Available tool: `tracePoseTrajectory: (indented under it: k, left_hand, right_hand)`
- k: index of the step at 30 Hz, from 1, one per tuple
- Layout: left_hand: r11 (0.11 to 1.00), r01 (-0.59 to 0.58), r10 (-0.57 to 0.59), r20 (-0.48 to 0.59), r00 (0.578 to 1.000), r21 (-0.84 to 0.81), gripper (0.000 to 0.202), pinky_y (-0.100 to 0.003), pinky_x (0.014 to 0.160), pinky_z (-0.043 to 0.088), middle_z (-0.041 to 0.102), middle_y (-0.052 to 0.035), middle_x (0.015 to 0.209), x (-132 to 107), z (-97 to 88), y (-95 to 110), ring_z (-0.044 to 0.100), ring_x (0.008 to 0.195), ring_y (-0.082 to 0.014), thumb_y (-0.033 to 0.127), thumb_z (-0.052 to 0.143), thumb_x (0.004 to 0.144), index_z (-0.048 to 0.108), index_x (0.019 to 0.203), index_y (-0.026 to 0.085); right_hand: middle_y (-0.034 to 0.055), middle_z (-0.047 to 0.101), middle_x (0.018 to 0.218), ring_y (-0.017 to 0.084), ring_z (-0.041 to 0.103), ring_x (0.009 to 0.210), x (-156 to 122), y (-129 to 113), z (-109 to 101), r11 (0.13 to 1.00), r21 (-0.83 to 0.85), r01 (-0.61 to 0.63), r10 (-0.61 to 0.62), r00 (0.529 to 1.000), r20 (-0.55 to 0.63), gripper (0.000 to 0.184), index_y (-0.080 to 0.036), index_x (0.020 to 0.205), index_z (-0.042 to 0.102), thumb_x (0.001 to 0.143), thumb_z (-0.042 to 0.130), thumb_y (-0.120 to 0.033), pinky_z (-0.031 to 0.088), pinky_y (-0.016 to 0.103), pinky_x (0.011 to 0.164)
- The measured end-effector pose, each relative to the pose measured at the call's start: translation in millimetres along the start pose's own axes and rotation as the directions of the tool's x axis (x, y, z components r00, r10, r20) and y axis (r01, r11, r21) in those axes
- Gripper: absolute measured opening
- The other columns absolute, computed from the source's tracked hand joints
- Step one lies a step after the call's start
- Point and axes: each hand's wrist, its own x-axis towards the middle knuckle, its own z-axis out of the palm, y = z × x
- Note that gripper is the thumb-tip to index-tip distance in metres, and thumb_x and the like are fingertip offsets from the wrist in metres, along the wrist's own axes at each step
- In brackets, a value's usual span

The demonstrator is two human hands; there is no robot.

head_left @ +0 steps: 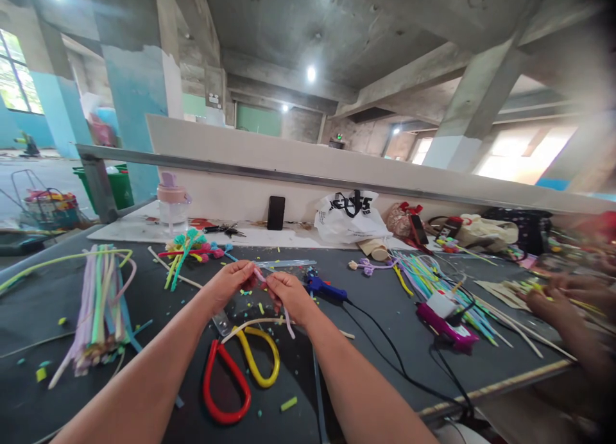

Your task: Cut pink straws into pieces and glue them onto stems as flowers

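Both my hands meet over the dark table. My left hand and my right hand are closed in pinches on a thin pink pipe cleaner, whose end hangs down below my right hand. Under my wrists lie scissors with one red and one yellow handle loop. A clear ruler lies just beyond my fingers. A blue glue gun rests right of my right hand, its black cord running off toward the table's edge.
A bundle of pastel pipe cleaners lies at left, and finished colourful pieces sit behind. A pink bottle, phone and white bag stand at the back. Another person's hands work at right beside a purple glue gun.
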Motion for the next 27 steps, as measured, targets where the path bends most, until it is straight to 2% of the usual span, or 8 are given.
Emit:
tracePoseTrajectory:
  k: [4, 8, 13, 19, 24, 27]
  left_hand:
    - [0.999, 0.017, -0.017, -0.024, 1.0, -0.03, 0.031, -0.023, 0.056, 0.037, 0.059, 0.0007, 0.062, 0.8, 6.2, -3.1, 0.049, 0.054, -0.0108, 0.044, 0.065, 0.067, 0.062, 0.077, 0.015]
    - [0.999, 0.015, -0.018, -0.098, 0.995, -0.036, 0.027, -0.024, 0.058, 0.038, 0.058, 0.0017, 0.059, 2.3, 8.9, -2.6, 0.051, 0.056, -0.0112, 0.042, 0.065, 0.066, 0.058, 0.067, 0.015]
    - [1.0, 0.015, -0.018, -0.204, 0.979, -0.016, 0.025, -0.022, 0.054, 0.036, 0.052, 0.0058, 0.051, 5.6, 8.9, -4.6, 0.045, 0.05, -0.0091, 0.039, 0.064, 0.066, 0.054, 0.061, 0.016]
    - [0.999, 0.034, -0.044, -0.283, 0.958, -0.04, 0.022, -0.021, 0.05, 0.033, 0.048, 0.0067, 0.043, 8.2, 12.1, -11.6, 0.043, 0.044, -0.0083, 0.032, 0.063, 0.065, 0.051, 0.055, 0.017]
    - [0.981, 0.034, -0.09, -0.291, 0.952, -0.192, 0.027, -0.022, 0.05, 0.039, 0.05, 0.0057, 0.049, 7.4, -1.3, -7.6, 0.047, 0.045, -0.0078, 0.038, 0.065, 0.063, 0.048, 0.06, 0.017]
    - [0.961, 0.029, -0.111, -0.291, 0.95, -0.274, 0.03, -0.021, 0.052, 0.042, 0.05, 0.0059, 0.053, 5.8, -15.7, -2.4, 0.048, 0.045, -0.0066, 0.039, 0.066, 0.063, 0.046, 0.063, 0.017]
  right_hand:
    - [-0.0082, 0.036, 0.049, 0.005, 0.028, 0.037, -0.7, 1.4, 1.2, 0.998, 0.066, -0.021, 0.02, 1.0, 0.008, 0.035, -0.017, 0.075, 0.053, 0.078, 0.051, -0.052, 0.032, 0.018, 0.036]
    - [-0.0104, 0.034, 0.046, 0.004, 0.024, 0.034, -0.8, 3.7, 2.4, 0.989, 0.126, -0.076, 0.071, 0.996, 0.044, 0.036, -0.018, 0.08, 0.052, 0.077, 0.053, -0.054, 0.027, 0.018, 0.035]
    - [-0.0104, 0.035, 0.047, 0.004, 0.027, 0.035, -1.1, 4.4, 3.8, 0.974, 0.163, -0.156, 0.145, 0.987, 0.075, 0.038, -0.017, 0.079, 0.054, 0.071, 0.059, -0.054, 0.028, 0.018, 0.036]
    - [-0.0099, 0.036, 0.044, 0.002, 0.02, 0.032, -2.9, 4.2, 6.7, 0.973, 0.119, -0.197, 0.176, 0.97, 0.166, 0.037, -0.014, 0.075, 0.06, 0.07, 0.061, -0.051, 0.014, 0.018, 0.031]
    - [-0.0092, 0.041, 0.041, 0.002, 0.023, 0.029, -4.3, 0.1, 1.5, 0.978, 0.047, -0.205, 0.192, 0.96, 0.206, 0.035, -0.013, 0.074, 0.063, 0.073, 0.06, -0.048, 0.015, 0.017, 0.03]
    - [-0.0073, 0.045, 0.041, 0.003, 0.03, 0.029, -5.4, -3.8, -2.5, 0.981, 0.022, -0.191, 0.181, 0.956, 0.232, 0.035, -0.012, 0.074, 0.065, 0.071, 0.063, -0.047, 0.021, 0.017, 0.032]
